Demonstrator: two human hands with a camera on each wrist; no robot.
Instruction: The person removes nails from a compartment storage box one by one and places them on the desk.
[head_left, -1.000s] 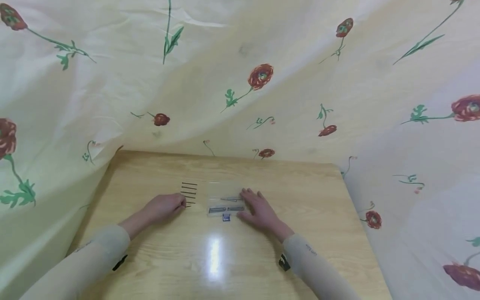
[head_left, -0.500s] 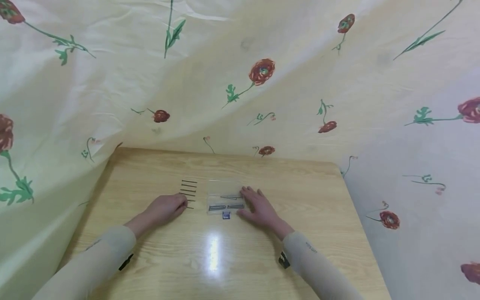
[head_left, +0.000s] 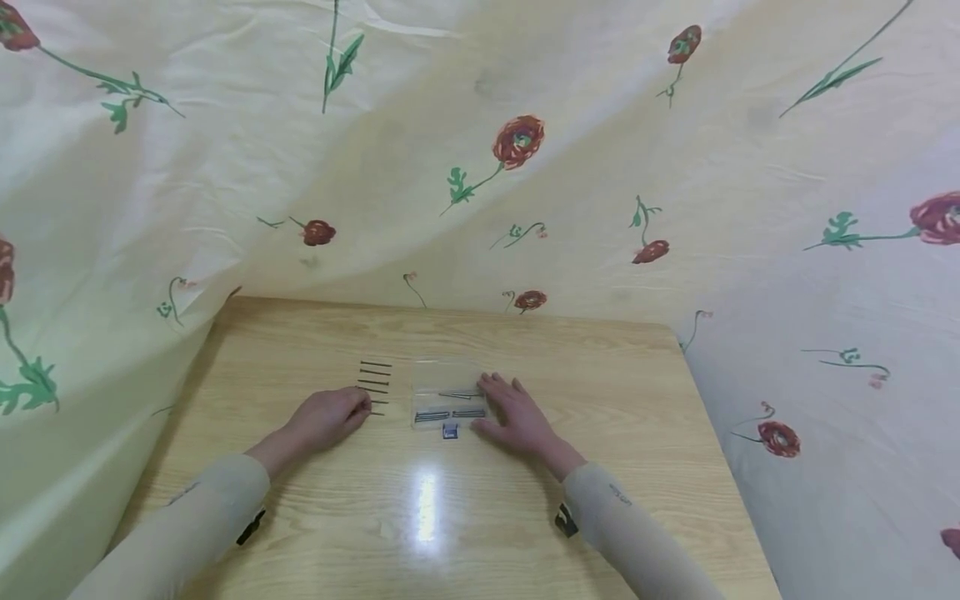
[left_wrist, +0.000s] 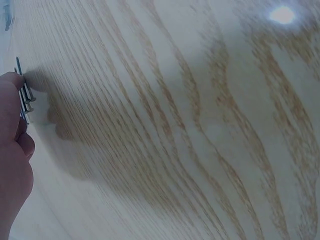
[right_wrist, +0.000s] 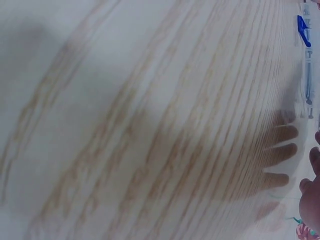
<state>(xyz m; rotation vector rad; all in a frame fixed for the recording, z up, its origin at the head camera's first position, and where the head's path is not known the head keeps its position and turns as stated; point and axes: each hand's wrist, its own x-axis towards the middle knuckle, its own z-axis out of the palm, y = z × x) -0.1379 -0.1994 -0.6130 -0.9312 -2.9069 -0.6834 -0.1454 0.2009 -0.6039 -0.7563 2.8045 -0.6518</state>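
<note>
On the table, a row of several dark nails [head_left: 375, 372] lies left of a clear plastic box [head_left: 450, 376]. My left hand [head_left: 335, 414] is at the near end of this row, fingers curled, pinching a nail [head_left: 378, 413] whose end shows past the fingertips. In the left wrist view, nails [left_wrist: 25, 95] with flat heads lie right by the fingertips. More silver nails [head_left: 431, 416] lie inside the box's compartments. My right hand [head_left: 520, 422] rests at the box's right side, fingers spread. A blue clasp [head_left: 450, 432] projects from the box's near edge.
The wooden table [head_left: 570, 367] is bordered at the back and sides by a hanging cloth [head_left: 390, 183] printed with red flowers. Light glares off the tabletop [head_left: 426, 508] in front of the box.
The nail at my left fingers has straightened and lies more nearly parallel with the others. The left hand has shifted only slightly; my right hand stays at the box.
</note>
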